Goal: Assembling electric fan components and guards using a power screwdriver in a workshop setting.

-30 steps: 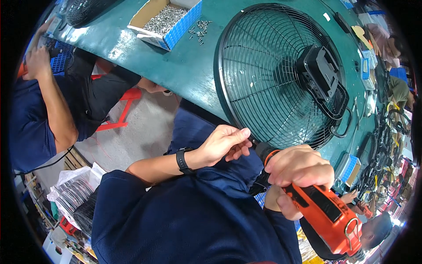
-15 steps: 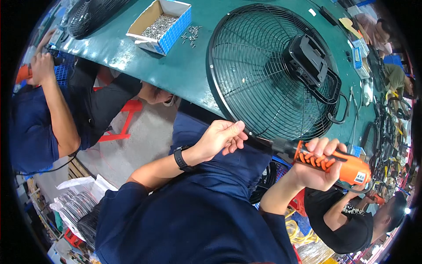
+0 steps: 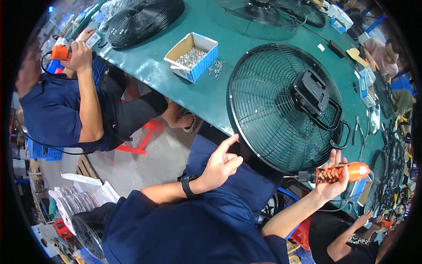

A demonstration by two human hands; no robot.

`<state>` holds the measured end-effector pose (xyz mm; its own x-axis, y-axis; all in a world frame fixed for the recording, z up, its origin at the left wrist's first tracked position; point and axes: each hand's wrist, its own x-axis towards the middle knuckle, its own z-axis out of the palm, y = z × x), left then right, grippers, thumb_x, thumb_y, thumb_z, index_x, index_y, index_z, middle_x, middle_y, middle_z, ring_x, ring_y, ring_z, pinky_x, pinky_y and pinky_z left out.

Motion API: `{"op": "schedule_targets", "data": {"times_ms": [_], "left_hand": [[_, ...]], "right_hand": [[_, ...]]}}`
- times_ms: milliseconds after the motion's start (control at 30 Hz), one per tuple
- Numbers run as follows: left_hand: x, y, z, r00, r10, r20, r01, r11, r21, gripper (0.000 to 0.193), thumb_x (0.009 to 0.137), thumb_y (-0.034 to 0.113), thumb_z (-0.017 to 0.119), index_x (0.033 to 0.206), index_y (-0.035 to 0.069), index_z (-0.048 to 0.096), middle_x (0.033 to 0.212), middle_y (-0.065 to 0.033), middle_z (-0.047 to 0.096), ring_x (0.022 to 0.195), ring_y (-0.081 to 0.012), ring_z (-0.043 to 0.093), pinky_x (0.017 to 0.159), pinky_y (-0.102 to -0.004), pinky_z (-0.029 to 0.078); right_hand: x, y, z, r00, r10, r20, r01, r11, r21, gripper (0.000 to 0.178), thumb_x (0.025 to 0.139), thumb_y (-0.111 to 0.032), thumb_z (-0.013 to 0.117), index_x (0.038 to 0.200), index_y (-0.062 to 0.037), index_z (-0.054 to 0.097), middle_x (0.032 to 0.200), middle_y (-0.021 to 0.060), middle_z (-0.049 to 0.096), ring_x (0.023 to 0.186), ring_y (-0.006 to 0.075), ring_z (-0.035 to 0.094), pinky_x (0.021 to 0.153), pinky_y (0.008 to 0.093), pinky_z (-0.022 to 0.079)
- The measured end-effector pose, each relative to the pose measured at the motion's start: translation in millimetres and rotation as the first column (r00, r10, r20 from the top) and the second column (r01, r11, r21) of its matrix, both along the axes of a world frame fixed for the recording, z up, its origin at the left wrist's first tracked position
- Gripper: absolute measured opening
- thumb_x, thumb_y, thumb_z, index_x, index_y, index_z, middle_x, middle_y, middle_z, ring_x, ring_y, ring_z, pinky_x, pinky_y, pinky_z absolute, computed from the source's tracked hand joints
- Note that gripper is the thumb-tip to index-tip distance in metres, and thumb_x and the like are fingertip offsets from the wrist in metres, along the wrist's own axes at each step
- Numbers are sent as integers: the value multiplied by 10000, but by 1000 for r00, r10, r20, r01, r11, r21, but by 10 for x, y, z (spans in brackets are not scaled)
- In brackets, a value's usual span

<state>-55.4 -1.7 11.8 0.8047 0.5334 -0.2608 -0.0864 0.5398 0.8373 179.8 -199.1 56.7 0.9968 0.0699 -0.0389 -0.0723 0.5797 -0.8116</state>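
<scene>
A black round fan [image 3: 268,119] lies on the green table in front of me, its wire guard and black motor housing [image 3: 310,88] facing up. My left hand [image 3: 222,165] is just off the near-left rim, index finger stretched toward it, the other fingers partly curled, holding nothing visible. In my right hand [image 3: 334,182] lies an orange and black electric screwdriver [image 3: 351,171], its bit pointing left below the rim's near edge. Some of the right fingers reach up past the tool, and its cable hangs from the back end.
A blue and white box [image 3: 204,59] of small screws stands beyond the fan's left side, with loose screws [image 3: 216,68] beside it. Other fan guards [image 3: 143,22] occupy the far table. Pliers [image 3: 358,132] lie at right. Co-workers sit left and right; one holds an orange driver [image 3: 61,53].
The view has shifted, so table and fan sit lower. My left hand went from bunched fingers at the rim to a pointing finger. My right hand has drawn the screwdriver back and loosened around it.
</scene>
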Motion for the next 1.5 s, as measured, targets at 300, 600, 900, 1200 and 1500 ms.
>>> {"op": "schedule_targets", "data": {"times_ms": [300, 600, 900, 1200, 1500], "left_hand": [[198, 41, -70, 993, -69, -101, 88, 976, 202, 681, 876, 44, 565, 1429, -30, 173, 572, 62, 385, 514, -22, 369, 476, -187, 342], [729, 924, 77, 995, 87, -40, -83, 992, 95, 760, 843, 15, 565, 1435, -40, 91, 680, 5, 449, 504, -61, 398, 405, -178, 308], [575, 956, -35, 984, 158, 86, -146, 980, -134, 504, 804, -50, 509, 1288, -106, 377, 909, -137, 590, 749, -207, 572, 628, -276, 475], [473, 800, -135, 979, 63, 196, -24, 980, -196, 215, 913, 21, 496, 1104, -73, 527, 976, -210, 630, 770, -226, 646, 671, -278, 550], [458, 642, 9, 991, 54, 119, -30, 981, -191, 223, 884, -15, 486, 1094, -82, 526, 998, -241, 624, 820, -279, 658, 713, -311, 563]], "right_hand": [[-2, 3, -143, 976, 204, 73, -213, 963, 167, 421, 831, -188, 543, 1169, 31, 422, 1262, 210, 456, 653, 188, 553, 494, 329, 484], [-424, 165, -131, 971, 237, 36, -240, 955, 175, 345, 720, -32, 565, 1035, 60, 456, 972, 218, 557, 594, 255, 585, 491, 408, 535], [-425, 203, -197, 963, 226, 147, -240, 967, 86, 310, 692, 32, 574, 993, 77, 517, 943, 221, 584, 628, 235, 620, 540, 357, 546], [-408, 209, -208, 965, 209, 160, -224, 972, 77, 324, 703, 27, 575, 1019, 55, 507, 1002, 256, 574, 636, 240, 621, 542, 367, 552], [-491, 209, -179, 973, 195, 126, -205, 976, 70, 328, 692, 29, 576, 1013, 53, 514, 989, 236, 589, 622, 224, 617, 544, 350, 540]]}}
